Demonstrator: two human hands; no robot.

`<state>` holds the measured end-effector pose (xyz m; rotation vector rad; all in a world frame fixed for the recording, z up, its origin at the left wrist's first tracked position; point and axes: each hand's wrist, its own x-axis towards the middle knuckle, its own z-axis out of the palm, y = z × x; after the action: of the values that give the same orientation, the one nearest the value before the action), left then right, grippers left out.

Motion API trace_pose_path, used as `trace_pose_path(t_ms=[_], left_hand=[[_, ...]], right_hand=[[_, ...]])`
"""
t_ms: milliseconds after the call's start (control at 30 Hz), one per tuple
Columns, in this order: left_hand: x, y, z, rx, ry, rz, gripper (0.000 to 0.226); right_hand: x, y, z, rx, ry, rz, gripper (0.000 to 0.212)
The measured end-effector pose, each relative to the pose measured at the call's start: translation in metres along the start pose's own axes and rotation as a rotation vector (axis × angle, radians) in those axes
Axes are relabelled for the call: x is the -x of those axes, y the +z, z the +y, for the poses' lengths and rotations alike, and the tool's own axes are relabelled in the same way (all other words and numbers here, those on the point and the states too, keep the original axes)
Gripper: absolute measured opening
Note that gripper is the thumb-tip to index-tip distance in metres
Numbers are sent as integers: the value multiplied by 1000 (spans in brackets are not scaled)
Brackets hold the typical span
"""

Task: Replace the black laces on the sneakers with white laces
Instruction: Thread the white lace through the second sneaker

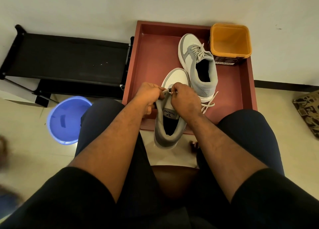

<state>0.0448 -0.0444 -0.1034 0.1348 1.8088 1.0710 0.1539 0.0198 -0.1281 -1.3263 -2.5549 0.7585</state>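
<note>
L hand (149, 95) + R hand (185, 99) both pinching near sneaker (168, 125) at tongue/eyelets, held over tray (151, 56) front edge. 2nd sneaker (198, 63) w/ white laces (200, 50) in tray.

bare tray floor (155, 59) open on left half of the red tray, w/ room to reach in. right half crowded: laced sneaker (198, 63) beside orange tub (230, 39) in far corner. both hands (165, 97) & held sneaker (168, 125) block near edge. blue bucket (66, 120) and black rack (69, 59) stand left of tray.
</note>
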Motion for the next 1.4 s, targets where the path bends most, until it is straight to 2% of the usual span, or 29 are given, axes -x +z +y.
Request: trace_pose_path(t_ms=[233,433,600,733,867,967,1167,1300,1400], left_hand=[[8,-1,4,-33,4,-34,27],[10,0,4,-102,50,-23,24],[11,-2,5,-113,53,-48,26],[12,-1,5,-134,69,-41,27],[11,-2,5,-62,49,-85,23],[5,2,-1,-34,61,-32,21],[-11,12,-16,-85,191,75,15],[-17,21,-21,-36,182,110,7],[-19,25,-21,-95,163,98,11]], right_hand=[[2,2,-4,4,2,18,14],[2,1,-5,136,-35,-38,20],[-1,0,-5,153,-50,-81,21],[-4,0,-1,14,-12,-98,14],[-4,4,-2,-150,100,-1,16],[-4,5,-2,-165,102,2,15],[-6,7,2,-219,123,24,15],[-7,5,4,-267,134,24,14],[-4,3,5,-247,89,16,15]])
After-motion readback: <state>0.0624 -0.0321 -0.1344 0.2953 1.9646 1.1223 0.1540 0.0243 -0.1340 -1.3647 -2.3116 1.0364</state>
